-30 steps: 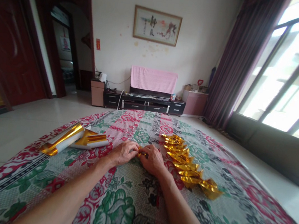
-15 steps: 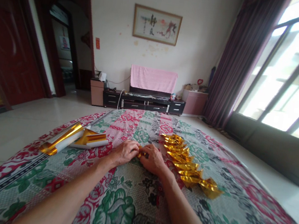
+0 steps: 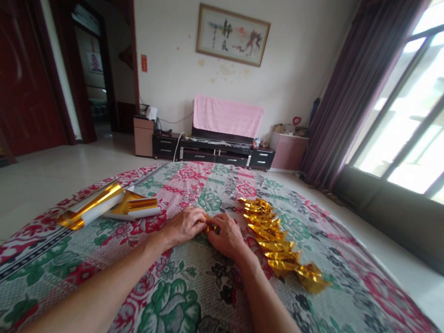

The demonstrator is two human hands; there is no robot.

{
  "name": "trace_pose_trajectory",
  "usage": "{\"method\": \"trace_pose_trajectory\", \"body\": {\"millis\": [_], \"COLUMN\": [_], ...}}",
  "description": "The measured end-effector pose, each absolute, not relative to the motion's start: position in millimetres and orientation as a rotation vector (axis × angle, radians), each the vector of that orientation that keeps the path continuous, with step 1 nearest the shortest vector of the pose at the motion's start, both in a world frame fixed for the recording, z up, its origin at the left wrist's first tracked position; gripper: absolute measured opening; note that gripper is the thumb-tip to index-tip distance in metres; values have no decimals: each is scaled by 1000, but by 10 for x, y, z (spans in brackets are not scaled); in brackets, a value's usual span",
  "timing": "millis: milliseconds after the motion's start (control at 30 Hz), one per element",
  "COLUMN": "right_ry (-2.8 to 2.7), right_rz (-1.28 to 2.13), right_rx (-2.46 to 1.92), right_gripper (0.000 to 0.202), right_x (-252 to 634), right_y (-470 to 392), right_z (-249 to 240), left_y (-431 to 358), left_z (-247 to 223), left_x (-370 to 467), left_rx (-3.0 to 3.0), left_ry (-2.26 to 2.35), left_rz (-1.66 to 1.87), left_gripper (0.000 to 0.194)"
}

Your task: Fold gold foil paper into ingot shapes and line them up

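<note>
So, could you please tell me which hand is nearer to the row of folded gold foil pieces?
Right: the right hand is just left of the row; the left hand lies beyond it.

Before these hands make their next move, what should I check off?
1. Left hand on the small gold piece: ok, fingers at its left side.
2. Right hand on that same piece: ok.
3. Row of folded gold pieces clear of both hands: ok, off to the right.
4. Curled gold sheets clear of the left hand: ok, lying to its left.
5. Folds in the held piece: cannot tell, fingers cover them.
</note>
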State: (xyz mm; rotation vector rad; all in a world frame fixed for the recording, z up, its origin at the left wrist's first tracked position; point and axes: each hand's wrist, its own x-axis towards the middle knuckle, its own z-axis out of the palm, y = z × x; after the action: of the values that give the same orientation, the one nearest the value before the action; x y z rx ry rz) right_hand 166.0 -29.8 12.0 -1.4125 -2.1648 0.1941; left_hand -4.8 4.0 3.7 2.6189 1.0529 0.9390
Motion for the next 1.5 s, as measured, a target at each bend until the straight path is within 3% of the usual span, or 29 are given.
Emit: {"method": "trace_pose_trajectory", "body": {"millis": [400, 1167, 1500], "right_ry": [-2151, -2169, -2161], "right_rz": [177, 161, 189], "right_rx": [-1422, -1417, -1398], "right_gripper": [23, 20, 24], "right_x": [1652, 1659, 1669], "right_y": [-307, -312, -283], "right_z": [112, 126, 107], "left_y": [79, 152, 150], "left_z": [53, -65, -106], "left_x": [-254, -165, -71], "left_rx": [2548, 2636, 2603], "left_ry": [938, 1150, 1218], "left_rz": [887, 805, 936], "left_gripper": [11, 10, 12]}}
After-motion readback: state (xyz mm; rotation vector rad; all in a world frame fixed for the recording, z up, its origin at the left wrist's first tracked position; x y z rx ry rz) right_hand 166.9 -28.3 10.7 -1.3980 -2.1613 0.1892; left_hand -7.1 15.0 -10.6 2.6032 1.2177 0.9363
